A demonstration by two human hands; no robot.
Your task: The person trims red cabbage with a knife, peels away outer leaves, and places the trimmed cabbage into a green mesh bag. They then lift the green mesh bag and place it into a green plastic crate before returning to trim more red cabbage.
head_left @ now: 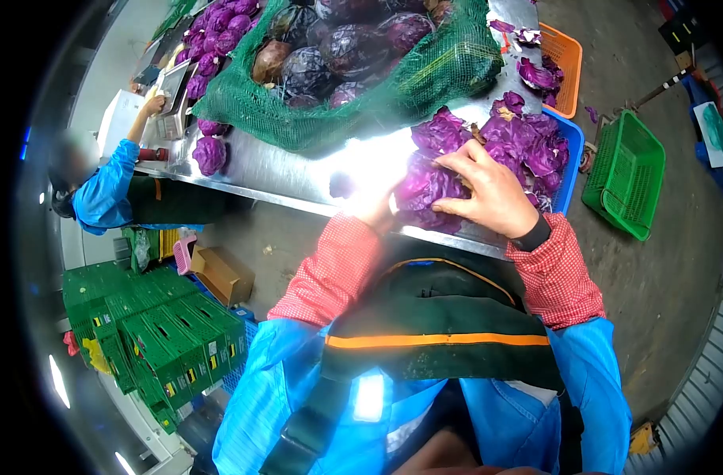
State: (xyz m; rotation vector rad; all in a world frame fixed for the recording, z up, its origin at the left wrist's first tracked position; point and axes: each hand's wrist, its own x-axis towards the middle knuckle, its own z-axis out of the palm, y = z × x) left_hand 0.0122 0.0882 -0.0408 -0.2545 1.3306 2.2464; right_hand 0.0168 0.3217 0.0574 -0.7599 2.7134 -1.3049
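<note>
A red cabbage [428,184] is between my two hands above the near edge of the steel table. My left hand [375,207] supports it from the left, its fingers washed out by glare. Thumb and bent fingers of my right hand [494,190] grip the cabbage's right side. Loose purple cabbage leaves [527,146] lie heaped just beyond, partly in a blue crate [572,162]. A green mesh sack [298,131], open at the top, holds several dark red cabbages [353,51] in front of me.
An orange crate [563,63] and a green basket [626,174] stand at the right. Peeled cabbages [211,154] line the steel table [274,170] on the left, near another person [108,190] at a scale. Stacked green crates [163,332] and a cardboard box [223,275] are at lower left.
</note>
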